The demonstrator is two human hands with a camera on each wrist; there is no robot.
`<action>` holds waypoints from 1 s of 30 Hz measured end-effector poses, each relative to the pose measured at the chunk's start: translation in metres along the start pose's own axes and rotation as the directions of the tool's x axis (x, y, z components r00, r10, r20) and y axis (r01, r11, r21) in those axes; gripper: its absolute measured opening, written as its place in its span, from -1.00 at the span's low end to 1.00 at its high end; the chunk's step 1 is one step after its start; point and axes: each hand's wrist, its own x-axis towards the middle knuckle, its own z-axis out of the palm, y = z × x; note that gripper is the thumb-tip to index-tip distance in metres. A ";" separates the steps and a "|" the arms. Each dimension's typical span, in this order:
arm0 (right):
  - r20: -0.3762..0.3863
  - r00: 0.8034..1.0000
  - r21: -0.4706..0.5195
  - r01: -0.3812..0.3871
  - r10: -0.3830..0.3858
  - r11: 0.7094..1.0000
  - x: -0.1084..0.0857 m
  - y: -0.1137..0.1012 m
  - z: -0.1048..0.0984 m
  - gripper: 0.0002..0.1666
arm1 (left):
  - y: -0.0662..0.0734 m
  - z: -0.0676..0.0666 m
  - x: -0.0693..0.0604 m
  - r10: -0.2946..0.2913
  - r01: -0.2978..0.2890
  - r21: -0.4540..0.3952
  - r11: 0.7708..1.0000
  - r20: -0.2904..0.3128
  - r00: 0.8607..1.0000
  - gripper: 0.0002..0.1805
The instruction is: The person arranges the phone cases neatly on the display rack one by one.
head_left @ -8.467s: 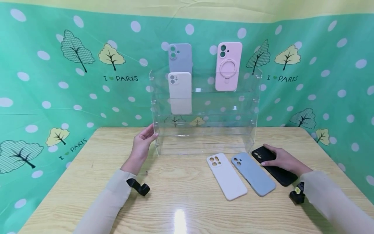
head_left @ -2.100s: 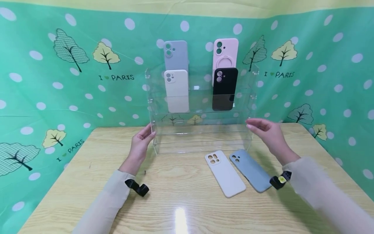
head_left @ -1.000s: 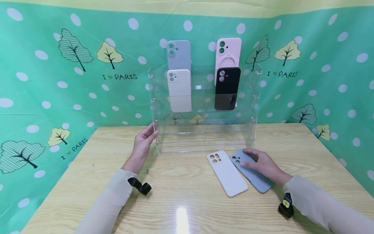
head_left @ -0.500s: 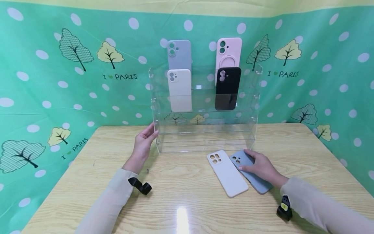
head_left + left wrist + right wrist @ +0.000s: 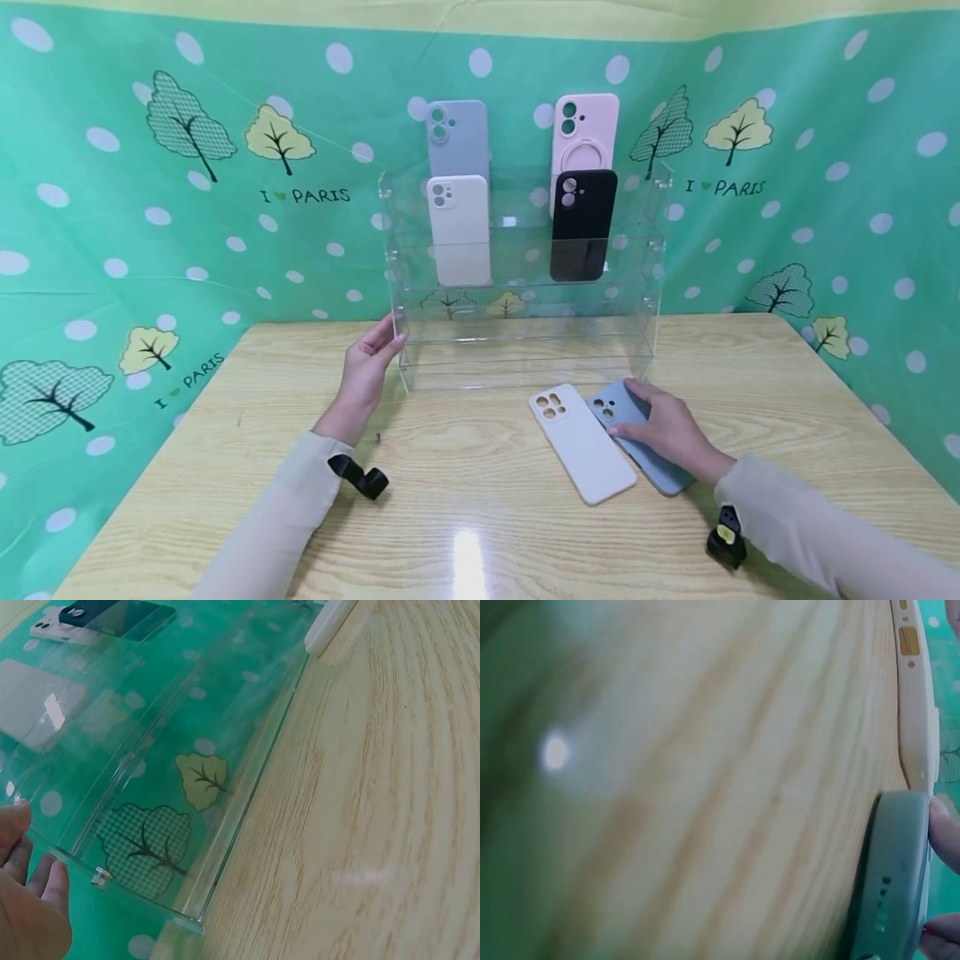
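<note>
In the head view the left hand [image 5: 365, 371] grips the left side panel of a clear stepped rack [image 5: 525, 350]; its fingers also show at the panel in the left wrist view. The right hand [image 5: 675, 429] pinches the long edges of a blue-grey phone case [image 5: 660, 471] near its camera end, low over or on the table. A white case [image 5: 583, 450] lies beside it, touching or nearly so. Standing in the rack are a blue-grey case [image 5: 457, 137] behind a white one [image 5: 460, 233] at left, and a pink case [image 5: 586, 129] behind a black one [image 5: 583, 208] at right.
The wood-grain table [image 5: 420, 517] spreads in front of the rack. A green patterned cloth [image 5: 330, 275] hangs behind and at both sides. Each wrist carries a small black device, the left one [image 5: 360, 477] and the right one [image 5: 726, 537].
Since the oldest frame the black case has gone from the table into the rack, before the pink one. The right hand has moved to the blue-grey case, its fingers closing on its edges.
</note>
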 end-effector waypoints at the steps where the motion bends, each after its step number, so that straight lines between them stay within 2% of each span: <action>1: -0.008 1.000 -0.001 0.005 -0.005 1.000 0.000 -0.001 0.000 0.04 | 0.000 0.000 0.000 -0.002 0.002 -0.003 1.000 0.002 1.000 -0.47; 8: -0.070 0.996 -0.012 0.046 -0.047 0.999 0.001 -0.003 -0.004 -0.20 | 0.002 0.001 0.001 -0.058 0.058 -0.019 0.998 -0.001 0.998 -0.46; 11: -0.101 0.994 0.009 0.041 -0.039 0.999 0.001 -0.003 -0.007 -0.33 | 0.002 0.001 0.000 -0.046 0.046 -0.010 0.999 -0.001 0.999 -0.45; 15: -0.126 0.992 0.061 0.013 -0.006 0.998 0.004 -0.003 -0.012 -0.47 | 0.000 0.000 -0.002 0.003 -0.003 0.002 1.000 0.017 1.000 -0.44; 19: -0.092 0.995 0.108 -0.018 0.028 0.994 0.008 -0.008 -0.023 -0.55 | -0.001 -0.002 -0.004 0.033 -0.033 -0.009 0.999 0.035 0.999 -0.42; 26: 0.055 0.993 0.169 -0.111 0.103 0.979 0.015 -0.022 -0.049 -0.56 | 0.000 -0.002 0.001 -0.031 0.031 0.014 0.999 0.005 0.999 -0.44; 30: 0.100 0.986 0.183 -0.152 0.135 0.971 0.017 -0.027 -0.060 -0.52 | 0.001 -0.001 0.002 -0.049 0.049 0.000 0.999 0.007 0.999 -0.45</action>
